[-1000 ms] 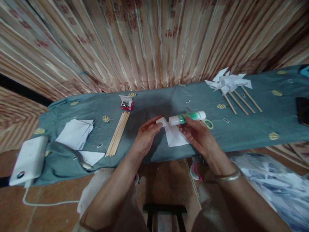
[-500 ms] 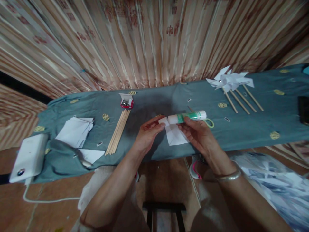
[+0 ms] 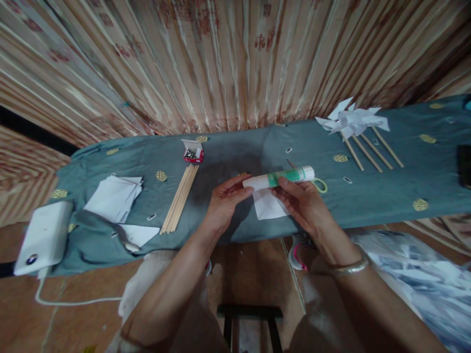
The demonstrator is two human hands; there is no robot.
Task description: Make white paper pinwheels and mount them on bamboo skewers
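Observation:
My right hand (image 3: pixel 301 203) grips a white glue stick with a green label (image 3: pixel 283 177), held level over the table. My left hand (image 3: pixel 225 201) pinches the white cap end (image 3: pixel 250 183) of that glue stick, and the cap sits against the tube. Under both hands lies a folded white paper piece (image 3: pixel 268 206) on the teal cloth (image 3: pixel 228 157). A pair of green-handled scissors (image 3: pixel 319 185) peeks out just behind the glue stick.
Wooden sticks (image 3: pixel 180 198) lie left of my hands, with a small red box of pins (image 3: pixel 193 154) above them. White paper squares (image 3: pixel 114 198) and a white box (image 3: pixel 44 238) sit far left. Finished paper pinwheels (image 3: pixel 353 122) lie at the right.
The white cap in my left hand has moved right onto the end of the glue stick; earlier a gap showed between cap and tube.

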